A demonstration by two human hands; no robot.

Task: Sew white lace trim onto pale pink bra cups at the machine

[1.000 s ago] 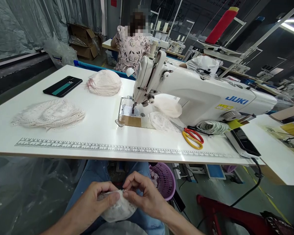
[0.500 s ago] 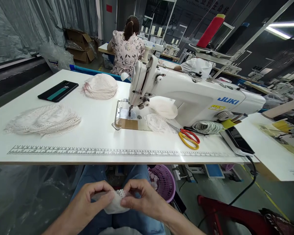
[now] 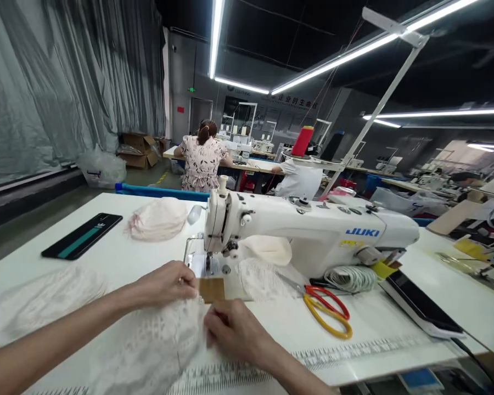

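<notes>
A white lace fabric piece [image 3: 156,343] hangs between my hands over the table's front part, blurred by motion. My left hand [image 3: 168,284] pinches its upper edge, just left of the brown patch by the needle plate. Its right edge is at the closed fingers of my right hand [image 3: 234,329], in front of the sewing machine [image 3: 288,222]. The presser foot [image 3: 208,263] stands just beyond my hands. Another lace piece [image 3: 260,280] and a smooth cream piece [image 3: 271,250] lie under the machine arm.
Lace pieces [image 3: 45,299] lie at the left, with a black phone case [image 3: 82,236] and a round fabric stack [image 3: 158,218] behind. Red-and-yellow scissors [image 3: 327,307], coiled cord [image 3: 349,278] and a dark-screened device [image 3: 422,302] are at the right. A person [image 3: 203,156] sits beyond.
Both hands have risen from above the lap to the machine's front, bringing the lace fabric, which now hangs spread out. The head view has tilted up.
</notes>
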